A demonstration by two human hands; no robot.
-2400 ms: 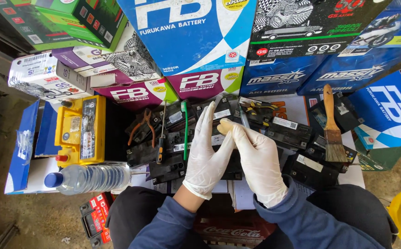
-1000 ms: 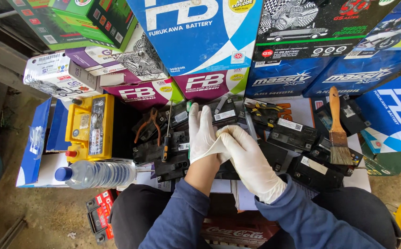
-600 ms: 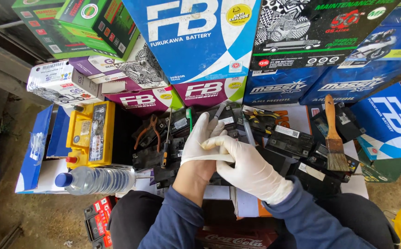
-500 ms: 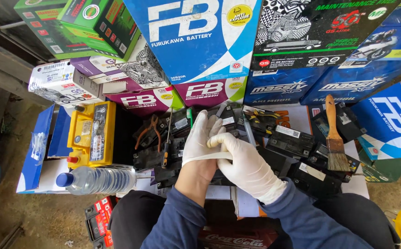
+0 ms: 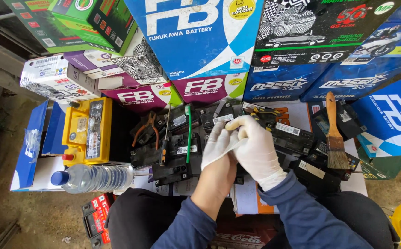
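Everything here sits relative to the yellow battery [image 5: 87, 131] at the left. Just below it lies a clear water bottle [image 5: 92, 177] with a blue cap, partly blocking the papers under it. Right of the yellow battery is a heap of black batteries [image 5: 177, 152] with orange pliers [image 5: 146, 129] and a green-handled tool [image 5: 189, 133] on top; the heap's middle is hidden behind the hands.

Further right, the left hand [image 5: 216, 150] is only half inside a white glove [image 5: 219, 143], palm and wrist bare, fingers loosely curled. The gloved right hand [image 5: 258, 150] is pinched tight on that glove's cuff. Can't tell if anything else is in either hand.

Farthest right, a wooden paintbrush [image 5: 334, 133] lies on the batteries.

Compared to 2.4 seconds back, the left glove has come way down off the wrist, and the hands sit closer together.
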